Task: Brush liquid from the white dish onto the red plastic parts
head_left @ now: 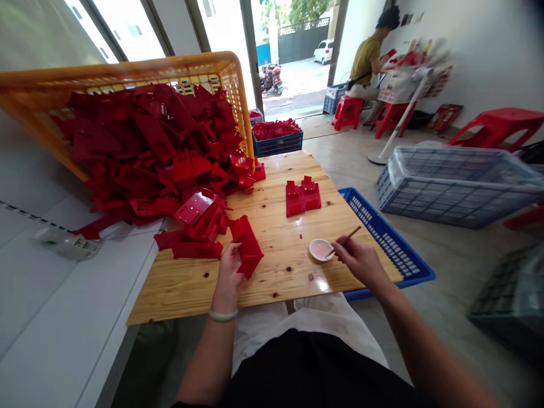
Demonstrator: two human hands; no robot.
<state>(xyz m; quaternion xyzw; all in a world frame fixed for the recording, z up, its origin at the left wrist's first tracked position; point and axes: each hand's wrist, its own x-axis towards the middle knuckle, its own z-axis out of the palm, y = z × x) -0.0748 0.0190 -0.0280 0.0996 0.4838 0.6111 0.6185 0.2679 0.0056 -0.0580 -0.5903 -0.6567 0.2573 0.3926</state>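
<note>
My left hand [232,265] is closed on a red plastic part [247,247], a flat piece with raised edges, held tilted above the wooden board. Between the fingers of my right hand [356,258] is a thin wooden stick [351,234], which looks like a chopstick or brush handle. Its lower end dips into a small white dish [316,243] of pale pink liquid. Farther back on the board lies a red assembly [302,198] with two upright tabs. Left of my left hand, several loose red parts [196,249] are piled up.
An orange crate [240,102] tipped on its side spills red parts [161,147] onto the wooden board [272,212]. A blue basket [382,241] sits under the board's right edge. Grey-blue crates [442,195] stand on the floor at right. Another person [364,59] sits near the doorway.
</note>
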